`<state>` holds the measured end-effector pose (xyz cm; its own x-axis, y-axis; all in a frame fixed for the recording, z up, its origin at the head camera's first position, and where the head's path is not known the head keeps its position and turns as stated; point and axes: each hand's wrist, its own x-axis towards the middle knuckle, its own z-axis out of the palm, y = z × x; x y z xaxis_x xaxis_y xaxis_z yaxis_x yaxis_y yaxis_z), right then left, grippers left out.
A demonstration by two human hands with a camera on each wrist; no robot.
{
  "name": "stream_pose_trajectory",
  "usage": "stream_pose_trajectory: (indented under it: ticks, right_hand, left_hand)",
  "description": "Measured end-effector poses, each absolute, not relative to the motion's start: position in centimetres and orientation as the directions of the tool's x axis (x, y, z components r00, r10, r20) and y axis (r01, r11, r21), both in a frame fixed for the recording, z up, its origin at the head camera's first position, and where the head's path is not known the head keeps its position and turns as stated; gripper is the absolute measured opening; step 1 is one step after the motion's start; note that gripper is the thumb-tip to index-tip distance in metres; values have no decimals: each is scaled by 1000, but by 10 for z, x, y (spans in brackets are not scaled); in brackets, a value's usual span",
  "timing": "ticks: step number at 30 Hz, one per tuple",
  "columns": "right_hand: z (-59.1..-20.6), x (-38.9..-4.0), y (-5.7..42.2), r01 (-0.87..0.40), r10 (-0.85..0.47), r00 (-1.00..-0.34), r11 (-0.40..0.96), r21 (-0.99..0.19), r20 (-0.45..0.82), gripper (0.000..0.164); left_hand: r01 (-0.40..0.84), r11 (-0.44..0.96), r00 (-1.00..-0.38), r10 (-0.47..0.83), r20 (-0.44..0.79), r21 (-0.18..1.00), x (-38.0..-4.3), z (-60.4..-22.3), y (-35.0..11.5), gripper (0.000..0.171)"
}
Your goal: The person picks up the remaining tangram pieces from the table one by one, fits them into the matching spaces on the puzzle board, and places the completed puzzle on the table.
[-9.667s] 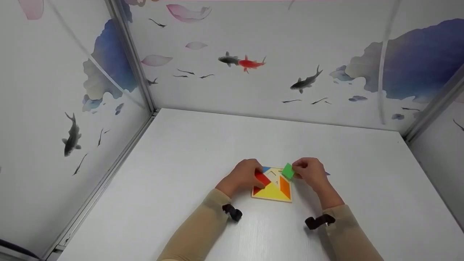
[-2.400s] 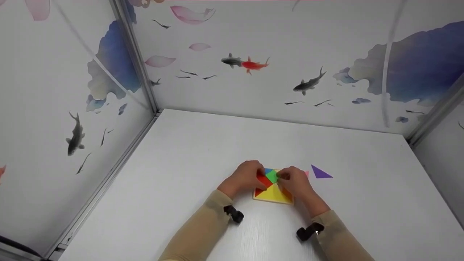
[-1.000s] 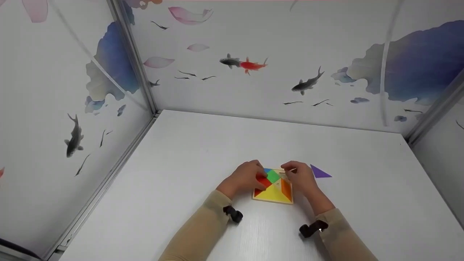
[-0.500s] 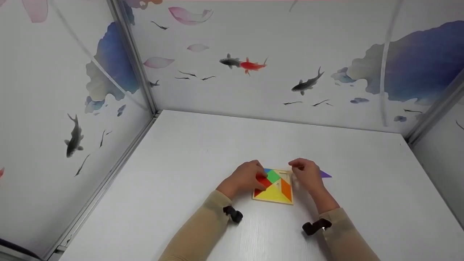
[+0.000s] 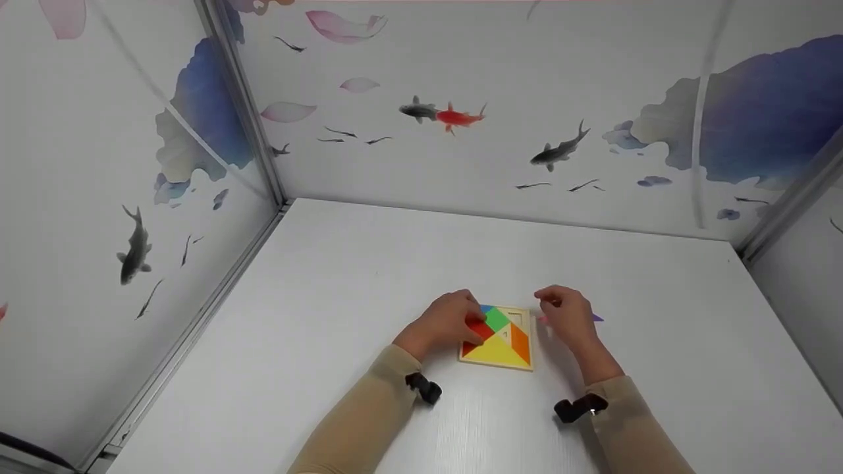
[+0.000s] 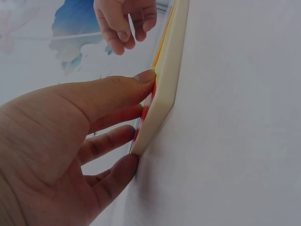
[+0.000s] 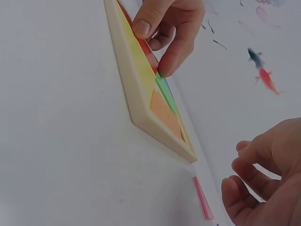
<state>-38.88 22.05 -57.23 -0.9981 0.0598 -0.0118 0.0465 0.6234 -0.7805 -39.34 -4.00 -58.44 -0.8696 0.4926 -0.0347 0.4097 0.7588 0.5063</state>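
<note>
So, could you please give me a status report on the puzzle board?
Left hand holds puzzle board; right hand empty. Two visible gaps unfilled. Pink piece, purple piece loose beside it. Nothing seen blocking gaps.

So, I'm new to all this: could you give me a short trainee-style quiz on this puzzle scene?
1. True or false: the pink piece lies outside the wooden tray.
2. Fill in the blank: the wooden tray is gripped by the person's ____.
3. How many empty recesses can be seen in the wooden tray from the head view?

Key:
1. True; it lies on the table beside the tray.
2. Left hand; the right hand holds nothing.
3. Two: a larger one at the far right corner and a smaller one beside the orange piece.
</note>
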Motion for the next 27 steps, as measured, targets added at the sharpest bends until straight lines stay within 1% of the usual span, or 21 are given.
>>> stream_pose_trajectory:
  ticks: [6,11,15,19,27]
  right_hand:
    - [-572,-391,227,69,65,-997,679,-731,-34,27]
    - [-572,-392,233,37,37,-999,712,-702,-16,27]
    - [-572,-393,236,16,14,-1000,725,-688,-9,29]
    - [-573,-394,239,33,12,-999,732,-681,-36,31]
    - [-576,-395,244,11,-15,-999,756,-655,-34,34]
  left_hand:
    - [412,756,-868,495,-33,509,-395,-586,-40,39]
    - [422,754,-865,502,-25,503,-396,-587,-40,40]
    - [414,754,-867,497,-30,511,-396,-587,-40,41]
    - [410,757,-869,493,-34,509,-395,-587,-40,41]
    - [412,754,-869,494,-26,511,-392,-585,-40,39]
